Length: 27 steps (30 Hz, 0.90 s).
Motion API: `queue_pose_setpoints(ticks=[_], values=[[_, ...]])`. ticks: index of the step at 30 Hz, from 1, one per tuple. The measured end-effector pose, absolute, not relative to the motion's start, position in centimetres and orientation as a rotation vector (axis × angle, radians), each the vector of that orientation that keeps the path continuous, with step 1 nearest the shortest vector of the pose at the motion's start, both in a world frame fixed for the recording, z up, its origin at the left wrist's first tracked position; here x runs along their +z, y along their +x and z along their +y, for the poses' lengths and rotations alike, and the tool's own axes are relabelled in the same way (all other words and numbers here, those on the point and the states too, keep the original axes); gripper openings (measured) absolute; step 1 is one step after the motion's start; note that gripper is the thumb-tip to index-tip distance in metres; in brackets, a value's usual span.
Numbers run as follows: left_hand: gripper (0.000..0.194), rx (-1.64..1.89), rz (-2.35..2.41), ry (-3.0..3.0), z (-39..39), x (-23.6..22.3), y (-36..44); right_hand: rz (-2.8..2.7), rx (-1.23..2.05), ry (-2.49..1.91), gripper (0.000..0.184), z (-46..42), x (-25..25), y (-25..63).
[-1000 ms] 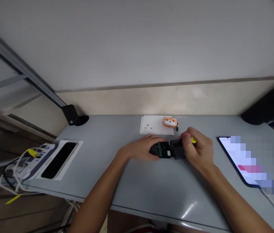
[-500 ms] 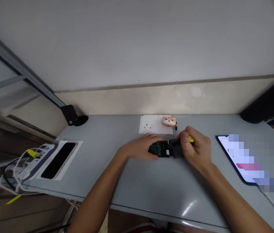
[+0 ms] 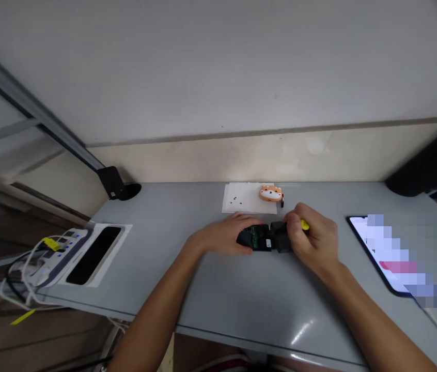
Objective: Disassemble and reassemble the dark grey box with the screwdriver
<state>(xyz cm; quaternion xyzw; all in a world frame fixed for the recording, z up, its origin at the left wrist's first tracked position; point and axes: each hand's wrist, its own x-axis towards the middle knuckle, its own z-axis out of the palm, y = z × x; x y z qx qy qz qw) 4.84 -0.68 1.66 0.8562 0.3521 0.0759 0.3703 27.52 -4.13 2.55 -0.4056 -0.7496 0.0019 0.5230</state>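
My left hand [image 3: 228,235] is wrapped round the left end of a black electronic device [image 3: 262,243] lying on the desk. Its green circuit board [image 3: 254,236] is exposed, and a small white label shows on its black part. A black block-like piece [image 3: 281,237] adjoins the device on the right; whether the two are joined I cannot tell. Over that piece's right end, my right hand [image 3: 315,237] is closed around a tool with a yellow handle [image 3: 304,225]. My fingers hide the rest of the tool and its tip.
Behind my hands, white paper [image 3: 247,199] carries several tiny dark bits, possibly screws, and an orange animal-face case [image 3: 270,194]. A lit phone [image 3: 381,253] lies right. At left are a dark phone [image 3: 94,256] on paper and a power strip [image 3: 61,256] with cables.
Both hands keep their hold and place on the device. Only a very slight shift of the whole view shows.
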Motion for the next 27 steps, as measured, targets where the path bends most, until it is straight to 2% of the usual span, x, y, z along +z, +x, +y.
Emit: queue_pose_setpoints(ticks=[10,17,27], values=[[0.066,0.212,0.889,2.200,-0.71,1.76,4.90,-1.808,0.095,-0.984,0.034,-4.24,2.30,27.56],[0.069,0.187,0.909,2.197,-0.68,1.72,4.86,-1.793,0.003,-0.986,0.034,-4.25,2.51,27.58],[0.069,0.199,0.898,2.185,-0.67,1.66,4.79,-1.793,0.044,-0.980,0.034,-4.25,2.63,27.50]])
